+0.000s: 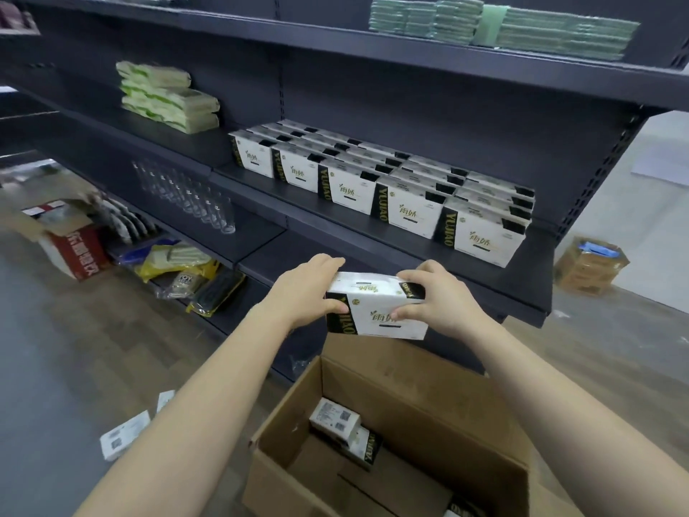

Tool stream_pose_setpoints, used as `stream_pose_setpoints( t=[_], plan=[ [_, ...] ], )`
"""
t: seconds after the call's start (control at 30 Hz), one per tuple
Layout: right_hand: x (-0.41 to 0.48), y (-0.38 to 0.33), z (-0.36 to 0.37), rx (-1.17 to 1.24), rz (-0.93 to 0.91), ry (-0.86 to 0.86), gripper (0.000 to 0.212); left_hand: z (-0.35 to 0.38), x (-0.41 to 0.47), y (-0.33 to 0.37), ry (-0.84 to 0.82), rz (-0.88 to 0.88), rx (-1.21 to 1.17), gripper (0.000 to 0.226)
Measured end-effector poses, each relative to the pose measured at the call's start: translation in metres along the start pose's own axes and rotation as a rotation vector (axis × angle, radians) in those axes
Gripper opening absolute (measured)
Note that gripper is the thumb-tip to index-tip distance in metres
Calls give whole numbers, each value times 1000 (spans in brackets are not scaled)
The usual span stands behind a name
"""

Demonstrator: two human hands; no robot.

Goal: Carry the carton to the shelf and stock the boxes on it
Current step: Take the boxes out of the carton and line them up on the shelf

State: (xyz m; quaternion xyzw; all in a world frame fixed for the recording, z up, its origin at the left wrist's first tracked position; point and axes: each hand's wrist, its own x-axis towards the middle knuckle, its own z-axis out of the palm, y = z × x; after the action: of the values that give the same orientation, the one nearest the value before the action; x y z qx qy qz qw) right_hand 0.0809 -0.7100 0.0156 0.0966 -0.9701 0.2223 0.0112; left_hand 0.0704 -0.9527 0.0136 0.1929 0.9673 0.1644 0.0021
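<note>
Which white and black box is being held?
The white and black box gripped by left hand and right hand; others sit in the brown cardboard carton or on the dark shelf.

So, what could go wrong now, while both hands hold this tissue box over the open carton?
1. The left hand and right hand hold the tissue box only at its ends; a slip would likely drop it into the carton.
2. The stocked row seems to fill its shelf, so squeezing another in may push the end box off.
3. White packs on the floor could trip the person.
</note>
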Motion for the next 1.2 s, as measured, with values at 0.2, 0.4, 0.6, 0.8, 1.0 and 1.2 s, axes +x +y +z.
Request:
stream_pose_setpoints(
  t=[0.2, 0.4, 0.6, 0.8, 1.0, 1.2],
  plan=[
    [23, -48, 18, 33, -93, -49, 62, -19, -4, -48, -74, -7, 38, 40],
    [71, -114, 46, 33, -108, -8, 62, -54, -1, -127, -61, 10, 82, 43],
    [113, -182, 71, 82, -17, 66, 62, -102, 15, -202, -51, 95, 179, 47],
    [144, -236, 88, 96, 30, 144, 61, -135, 33, -256, -26, 168, 231, 44],
    [172, -259, 97, 51, 66, 207, 65, -148, 61, -281, -1, 221, 231, 40],
    [215, -255, 96, 35, 93, 259, 62, -158, 103, -300, 10, 265, 231, 45]
  ],
)
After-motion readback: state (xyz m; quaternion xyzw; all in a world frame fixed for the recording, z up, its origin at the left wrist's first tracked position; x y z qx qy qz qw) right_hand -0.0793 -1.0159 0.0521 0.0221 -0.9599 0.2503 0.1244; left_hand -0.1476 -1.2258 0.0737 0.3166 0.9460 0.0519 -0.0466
